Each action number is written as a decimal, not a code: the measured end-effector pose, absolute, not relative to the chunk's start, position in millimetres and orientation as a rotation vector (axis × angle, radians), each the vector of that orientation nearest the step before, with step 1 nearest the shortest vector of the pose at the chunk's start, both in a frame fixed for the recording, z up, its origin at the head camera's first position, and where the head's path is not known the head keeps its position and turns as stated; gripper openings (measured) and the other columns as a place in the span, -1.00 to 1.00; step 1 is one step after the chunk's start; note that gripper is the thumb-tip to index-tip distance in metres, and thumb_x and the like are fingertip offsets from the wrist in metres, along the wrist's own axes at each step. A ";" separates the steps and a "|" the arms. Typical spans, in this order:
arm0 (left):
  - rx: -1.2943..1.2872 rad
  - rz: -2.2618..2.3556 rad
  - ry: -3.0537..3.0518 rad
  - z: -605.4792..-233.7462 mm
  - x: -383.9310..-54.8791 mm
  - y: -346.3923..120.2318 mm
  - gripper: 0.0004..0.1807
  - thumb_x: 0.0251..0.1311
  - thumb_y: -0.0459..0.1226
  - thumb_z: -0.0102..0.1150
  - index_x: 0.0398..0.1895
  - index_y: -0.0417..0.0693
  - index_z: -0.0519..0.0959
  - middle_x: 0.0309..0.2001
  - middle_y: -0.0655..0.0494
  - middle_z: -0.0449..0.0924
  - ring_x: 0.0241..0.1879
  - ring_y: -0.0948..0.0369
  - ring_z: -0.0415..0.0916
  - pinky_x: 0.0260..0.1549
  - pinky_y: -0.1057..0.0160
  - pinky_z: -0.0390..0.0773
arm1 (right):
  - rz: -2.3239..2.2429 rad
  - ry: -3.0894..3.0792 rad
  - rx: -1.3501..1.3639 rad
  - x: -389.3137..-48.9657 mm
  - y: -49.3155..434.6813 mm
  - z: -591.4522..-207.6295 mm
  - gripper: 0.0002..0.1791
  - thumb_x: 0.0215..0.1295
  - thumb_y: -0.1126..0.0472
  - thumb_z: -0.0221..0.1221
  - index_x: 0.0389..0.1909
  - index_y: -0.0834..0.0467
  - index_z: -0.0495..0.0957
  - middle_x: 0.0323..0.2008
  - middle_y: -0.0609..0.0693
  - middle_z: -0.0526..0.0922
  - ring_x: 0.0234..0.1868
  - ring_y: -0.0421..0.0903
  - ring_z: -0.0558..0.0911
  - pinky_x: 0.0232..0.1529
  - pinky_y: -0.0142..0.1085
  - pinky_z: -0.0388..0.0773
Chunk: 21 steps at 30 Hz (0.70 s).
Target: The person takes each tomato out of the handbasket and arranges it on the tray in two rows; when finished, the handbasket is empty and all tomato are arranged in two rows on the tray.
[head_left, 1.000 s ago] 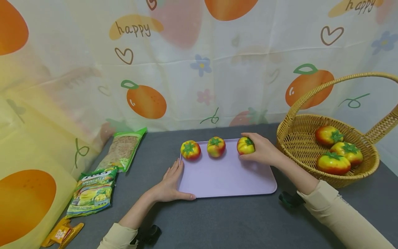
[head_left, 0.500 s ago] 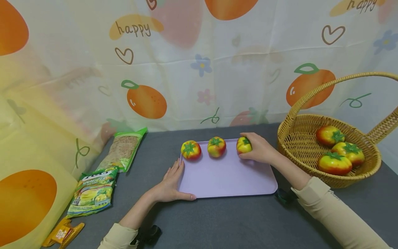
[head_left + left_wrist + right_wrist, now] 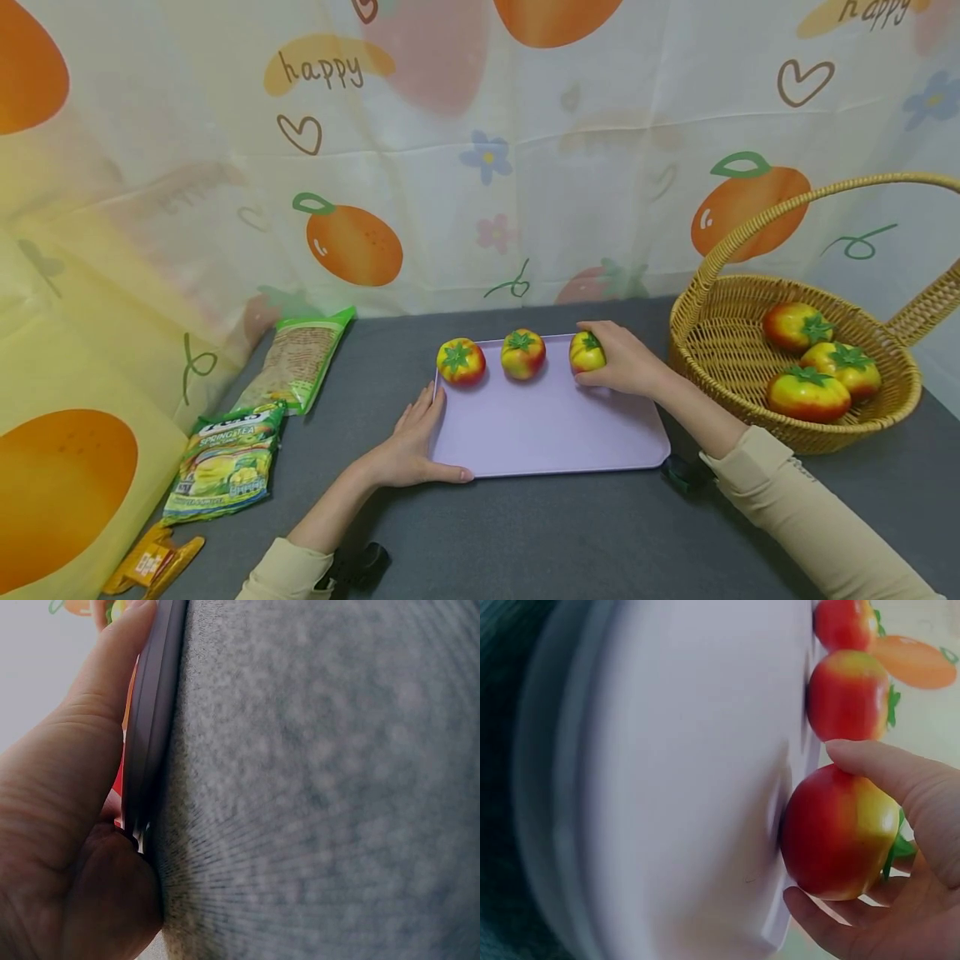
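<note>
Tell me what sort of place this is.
Probably a staged indoor workspace: a fruit-print cloth hangs behind a gray table, and a lilac tray lies on the table.

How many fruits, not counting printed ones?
6: left fruit, middle fruit and right fruit toward the back of the purple tray; three fruits in the wicker basket. More could hide behind those.

The dark grey worktop [image 3: 525,533] carries a lilac tray [image 3: 551,433], its left edge touching the left hand [image 3: 408,450]. Right of the right hand [image 3: 626,358] stands a basket [image 3: 723,354]. Left of the left hand lie a brown bag [image 3: 296,362], farther off, a green bag [image 3: 223,468], and a yellow wrapper [image 3: 153,560], nearer the person.
</note>
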<state>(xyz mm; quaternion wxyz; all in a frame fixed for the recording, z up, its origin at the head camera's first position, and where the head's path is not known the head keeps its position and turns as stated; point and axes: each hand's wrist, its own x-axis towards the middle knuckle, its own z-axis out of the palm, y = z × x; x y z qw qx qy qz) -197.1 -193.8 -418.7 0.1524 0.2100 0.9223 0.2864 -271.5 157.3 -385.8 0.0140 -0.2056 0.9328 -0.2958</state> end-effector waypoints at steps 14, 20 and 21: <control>0.607 0.823 2.648 -419.7 -197.0 -194.3 0.41 -0.09 0.24 0.41 0.53 -0.24 -0.31 0.54 -0.18 -0.51 0.50 -0.05 -0.54 0.37 -0.17 -0.45 | -0.879 2.919 -0.614 -268.7 153.1 -386.2 -0.13 0.09 0.14 0.41 0.38 0.28 0.23 0.25 0.33 0.33 0.12 0.22 0.39 0.04 0.10 0.42; 0.618 0.828 2.647 -419.8 -197.2 -194.5 0.41 -0.08 0.24 0.40 0.53 -0.25 -0.32 0.53 -0.19 -0.52 0.50 -0.05 -0.54 0.36 -0.18 -0.45 | -0.860 2.937 -0.610 -267.1 152.2 -382.9 -0.13 0.09 0.13 0.41 0.39 0.27 0.23 0.27 0.31 0.31 0.13 0.24 0.36 0.01 0.10 0.43; 0.619 0.829 2.647 -419.7 -197.3 -194.6 0.41 -0.08 0.24 0.40 0.53 -0.25 -0.32 0.53 -0.19 -0.52 0.50 -0.05 -0.54 0.36 -0.18 -0.45 | -0.853 2.944 -0.609 -266.7 152.3 -382.2 -0.12 0.08 0.13 0.41 0.39 0.26 0.23 0.28 0.31 0.30 0.14 0.24 0.36 0.02 0.11 0.43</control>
